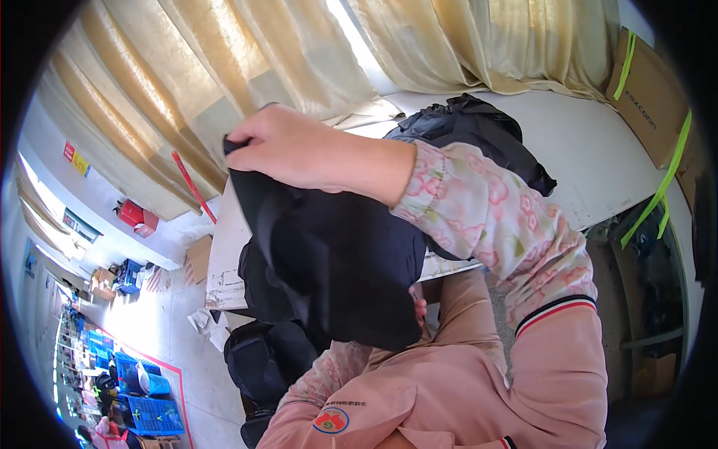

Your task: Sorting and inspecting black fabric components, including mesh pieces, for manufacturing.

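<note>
Right hand [299, 153] raised, fingers clamping top edge of black garment [336, 254], holding it hanging above desk [598, 165] edge. Left hand [419, 303] mostly hidden behind garment; only fingertips showing at lower edge, grip impossible to tell. Black pile [479, 127] lying on desk just behind. Beige curtain [224, 67] hanging beyond.

Garment [336, 262] hung from R hand [299, 153], in front of table [598, 157]. Clothes pile [479, 131] lay on table, behind the hand. Curtain [247, 67] behind table; box [654, 97] at table's R end; crates [149, 404] on floor, far L.
</note>
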`<control>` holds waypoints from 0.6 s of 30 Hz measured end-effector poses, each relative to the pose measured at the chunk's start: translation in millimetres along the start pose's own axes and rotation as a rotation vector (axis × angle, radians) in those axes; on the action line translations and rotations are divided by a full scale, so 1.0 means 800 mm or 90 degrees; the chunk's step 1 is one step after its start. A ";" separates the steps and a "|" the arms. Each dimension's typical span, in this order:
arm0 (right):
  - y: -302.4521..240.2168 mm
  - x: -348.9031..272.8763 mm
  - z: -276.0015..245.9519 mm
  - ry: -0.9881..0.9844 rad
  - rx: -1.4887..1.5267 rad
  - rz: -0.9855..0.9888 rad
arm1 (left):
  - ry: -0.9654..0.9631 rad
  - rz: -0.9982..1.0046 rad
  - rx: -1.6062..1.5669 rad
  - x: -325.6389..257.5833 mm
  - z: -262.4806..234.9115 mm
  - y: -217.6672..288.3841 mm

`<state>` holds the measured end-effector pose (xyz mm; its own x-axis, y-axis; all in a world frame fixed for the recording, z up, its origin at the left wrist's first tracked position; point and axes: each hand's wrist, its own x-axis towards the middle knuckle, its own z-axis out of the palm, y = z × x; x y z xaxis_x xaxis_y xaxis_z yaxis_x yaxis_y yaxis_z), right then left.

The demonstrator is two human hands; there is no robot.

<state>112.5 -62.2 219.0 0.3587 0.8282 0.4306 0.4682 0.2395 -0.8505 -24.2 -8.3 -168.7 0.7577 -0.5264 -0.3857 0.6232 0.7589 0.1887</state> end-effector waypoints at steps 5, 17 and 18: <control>-0.005 0.018 -0.010 0.088 0.146 -0.158 | -0.423 0.269 -0.020 -0.110 -0.033 0.099; 0.407 -0.156 0.122 0.075 -0.230 0.343 | 0.927 0.640 0.915 -0.383 -0.209 0.271; 0.395 -0.158 0.135 0.047 -0.276 0.326 | 1.033 0.612 0.987 -0.419 -0.255 0.274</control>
<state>127.9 -36.4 -136.9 0.6688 0.7424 0.0387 0.5005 -0.4112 -0.7618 -180.9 412.7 -181.9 0.5848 0.7805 0.2212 0.5496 -0.5817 0.5996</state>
